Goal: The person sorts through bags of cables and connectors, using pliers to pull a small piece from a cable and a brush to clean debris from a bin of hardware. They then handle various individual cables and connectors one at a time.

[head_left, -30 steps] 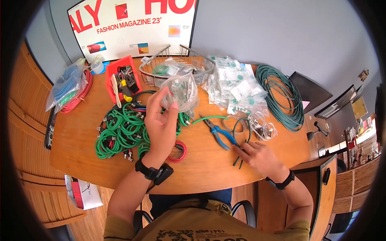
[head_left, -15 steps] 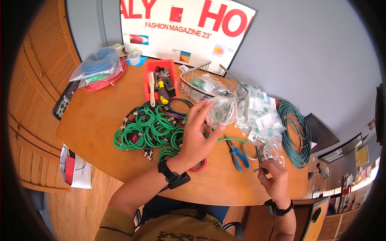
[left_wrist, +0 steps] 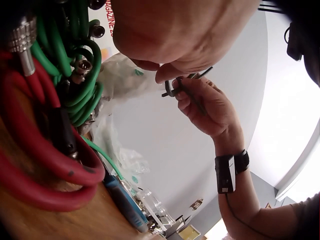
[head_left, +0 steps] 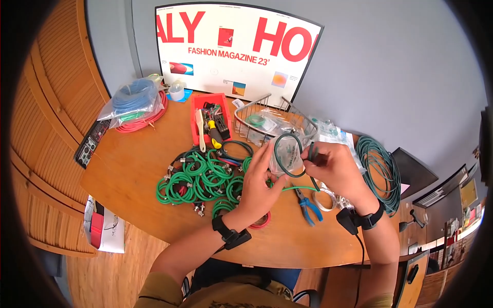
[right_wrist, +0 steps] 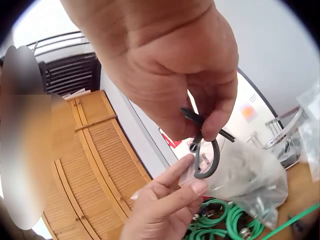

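Note:
My left hand (head_left: 259,187) stands with thumb and fingers spread at the near side of a clear plastic bag (head_left: 288,163), its fingertips at the bag's edge. A small loop of dark green cable (head_left: 276,154) hangs in front of the bag, pinched by my right hand (head_left: 336,169). In the right wrist view, the loop (right_wrist: 216,160) hangs below the right fingers, just above the left fingertips, with short cable ends sticking out both sides. Blue-handled pliers (head_left: 309,208) lie on the table below the right hand, beside a bright green cable piece (head_left: 300,188).
Coiled green cables (head_left: 197,177) lie left of the hands, and a red coil (head_left: 263,222) beneath the left wrist. Behind stand a red tool bin (head_left: 196,128), a wire basket (head_left: 239,123) and a monitor (head_left: 215,72). A large dark green coil (head_left: 377,169) lies at the right.
My right hand has risen from beside the pliers to the bag, carrying the dark green loop. The left hand remains by the bag. The head view has shifted.

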Demonstrator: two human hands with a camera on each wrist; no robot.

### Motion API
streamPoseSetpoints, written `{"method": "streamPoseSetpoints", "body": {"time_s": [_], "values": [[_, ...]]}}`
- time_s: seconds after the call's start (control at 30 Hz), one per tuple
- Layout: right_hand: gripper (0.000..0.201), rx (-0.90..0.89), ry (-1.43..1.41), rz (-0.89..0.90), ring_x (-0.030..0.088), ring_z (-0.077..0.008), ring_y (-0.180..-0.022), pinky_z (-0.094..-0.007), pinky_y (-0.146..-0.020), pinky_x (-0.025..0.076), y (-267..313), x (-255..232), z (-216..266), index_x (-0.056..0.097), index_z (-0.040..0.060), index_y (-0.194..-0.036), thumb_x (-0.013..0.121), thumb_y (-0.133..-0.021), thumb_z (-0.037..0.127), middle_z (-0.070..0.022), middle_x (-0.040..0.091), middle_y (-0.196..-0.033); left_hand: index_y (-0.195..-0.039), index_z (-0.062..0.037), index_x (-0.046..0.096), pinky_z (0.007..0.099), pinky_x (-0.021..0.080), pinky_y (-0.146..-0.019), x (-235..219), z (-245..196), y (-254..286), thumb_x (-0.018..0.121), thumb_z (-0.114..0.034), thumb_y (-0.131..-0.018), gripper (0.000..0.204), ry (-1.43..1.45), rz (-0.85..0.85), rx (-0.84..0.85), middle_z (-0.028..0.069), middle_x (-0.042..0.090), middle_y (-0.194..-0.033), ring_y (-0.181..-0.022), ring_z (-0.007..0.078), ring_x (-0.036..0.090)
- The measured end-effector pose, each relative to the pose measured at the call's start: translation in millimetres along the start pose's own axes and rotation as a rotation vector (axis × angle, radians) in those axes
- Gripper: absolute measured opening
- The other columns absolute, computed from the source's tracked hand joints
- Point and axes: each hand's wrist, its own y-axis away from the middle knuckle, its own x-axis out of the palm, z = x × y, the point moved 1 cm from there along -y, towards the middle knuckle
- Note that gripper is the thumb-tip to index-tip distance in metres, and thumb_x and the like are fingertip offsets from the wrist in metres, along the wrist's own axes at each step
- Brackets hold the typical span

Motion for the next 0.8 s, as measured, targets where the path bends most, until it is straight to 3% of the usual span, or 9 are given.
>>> {"method": "streamPoseSetpoints", "body": {"time_s": [0.07,0.2,0.23,0.3,0.33,0.53,0.57,0.63,0.8], "values": [[0.017,-0.085,0.403,-0.001,0.072,-0.0202,-0.069,-0.0329,-0.069,0.057,-14.3,4.9,18.7,0.073,-0.0045,-0.1,0.077,-0.084,0.002,-0.0135,0.073,-0.076,-0.164,0.0014,0.034,0.0275,0.059,-0.083,-0.7,-1.8,1.4,0.074,0.011,-0.091,0.083,-0.016,0.003,-0.007,0.0162,0.037,-0.163,-0.135,0.0193,0.056],[0.019,-0.238,0.362,0.097,0.075,-0.0311,-0.073,-0.0384,-0.07,0.058,-33.3,18.8,15.5,0.073,-0.0044,-0.101,0.076,-0.084,0.003,-0.021,0.073,-0.081,-0.161,0.004,0.036,0.0265,0.058,-0.083,0.7,5.6,4.1,0.075,0.01,-0.09,0.081,-0.113,0.028,0.004,0.0153,0.04,-0.159,-0.128,0.0188,0.061],[0.019,-0.239,0.359,0.094,0.075,-0.0311,-0.073,-0.0384,-0.07,0.058,-35.4,22.2,14.8,0.073,-0.0044,-0.101,0.076,-0.084,0.003,-0.021,0.073,-0.081,-0.16,0.0046,0.037,0.0257,0.058,-0.081,1.3,6.1,3.0,0.076,0.01,-0.09,0.081,-0.152,0.032,0.075,0.0149,0.041,-0.157,-0.125,0.0178,0.063],[0.017,-0.298,0.327,0.128,0.075,-0.0201,-0.074,-0.0344,-0.07,0.058,-39.6,28.8,9.4,0.072,-0.0042,-0.101,0.078,-0.087,0.003,-0.0149,0.074,-0.08,-0.159,0.0046,0.038,0.025,0.057,-0.08,3.3,5.7,5.7,0.076,0.01,-0.089,0.08,-0.098,0.007,0.023,0.0145,0.041,-0.156,-0.123,0.0164,0.063],[0.016,-0.294,0.35,0.164,0.076,-0.0269,-0.075,-0.0364,-0.07,0.058,-41.9,28.5,8.0,0.072,-0.0033,-0.1,0.078,-0.086,0.003,-0.0176,0.075,-0.082,-0.158,0.0045,0.039,0.0242,0.056,-0.078,3.7,2.9,6.2,0.077,0.01,-0.089,0.079,-0.041,-0.022,-0.029,0.014,0.042,-0.155,-0.121,0.015,0.064],[0.014,-0.376,0.673,0.339,0.076,-0.0365,-0.083,-0.0436,-0.072,0.059,-47.0,35.3,-15.8,0.075,-0.0015,-0.094,0.078,-0.083,0.007,-0.0202,0.074,-0.083,-0.162,0.0017,0.037,0.0232,0.054,-0.076,0.3,-9.8,2.6,0.074,0.014,-0.089,0.082,-0.069,-0.009,-0.081,0.0107,0.043,-0.155,-0.107,0.0089,0.062],[0.014,-0.374,0.67,0.333,0.076,-0.0365,-0.083,-0.0436,-0.072,0.059,-45.3,37.1,-17.6,0.075,-0.0015,-0.094,0.078,-0.083,0.007,-0.0202,0.074,-0.083,-0.162,0.0017,0.037,0.0232,0.054,-0.076,1.4,-9.4,2.8,0.074,0.014,-0.089,0.082,-0.071,-0.003,-0.081,0.0107,0.043,-0.155,-0.107,0.0089,0.062],[0.013,-0.277,1.146,0.397,0.077,-0.0355,-0.085,-0.0455,-0.073,0.061,-42.1,45.2,-20.8,0.078,0.0047,-0.092,0.08,-0.083,0.014,-0.0154,0.076,-0.083,-0.163,0.0004,0.037,0.0231,0.053,-0.077,4.1,-6.6,5.0,0.07,0.017,-0.09,0.082,-0.033,-0.018,-0.047,0.0094,0.045,-0.153,-0.095,0.0081,0.059],[0.013,-0.268,1.326,0.399,0.078,-0.0344,-0.087,-0.0464,-0.073,0.062,-41.3,58.4,-24.6,0.078,0.0087,-0.091,0.081,-0.082,0.019,-0.0108,0.077,-0.087,-0.162,0.0001,0.04,0.0232,0.053,-0.078,9.6,3.2,12.2,0.067,0.017,-0.092,0.076,-0.007,0.025,-0.045,0.0089,0.052,-0.145,-0.089,0.0076,0.056]]}}
